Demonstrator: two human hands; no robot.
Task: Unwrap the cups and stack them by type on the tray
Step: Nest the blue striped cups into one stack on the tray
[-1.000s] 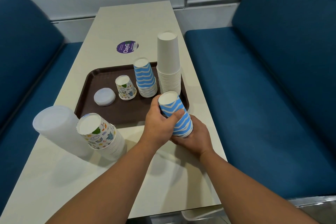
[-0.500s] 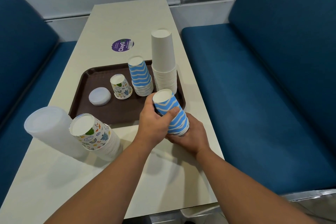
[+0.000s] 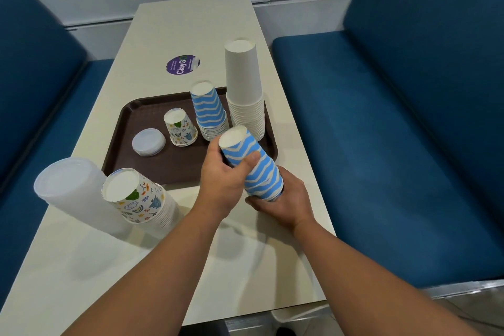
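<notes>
My left hand (image 3: 222, 183) grips the upper part of an upside-down stack of blue zigzag cups (image 3: 255, 165), tilted, just in front of the brown tray (image 3: 124, 142). My right hand (image 3: 283, 200) holds the stack's lower rim end. On the tray stand another blue zigzag stack (image 3: 208, 110), a tall white cup stack (image 3: 244, 90), one doodle-print cup (image 3: 180, 131) and a pile of white lids (image 3: 148, 142). A doodle-print cup stack (image 3: 136, 196) leans on the table to the left, beside a sleeve of translucent lids (image 3: 68, 184).
The cream table (image 3: 191, 24) carries a purple round sticker (image 3: 182, 64) beyond the tray. Blue padded benches (image 3: 395, 117) flank the table on both sides. The table's right edge lies close to my right hand.
The view has shifted slightly. Both hands keep their hold on the blue zigzag stack, which sits a little more tilted than before.
</notes>
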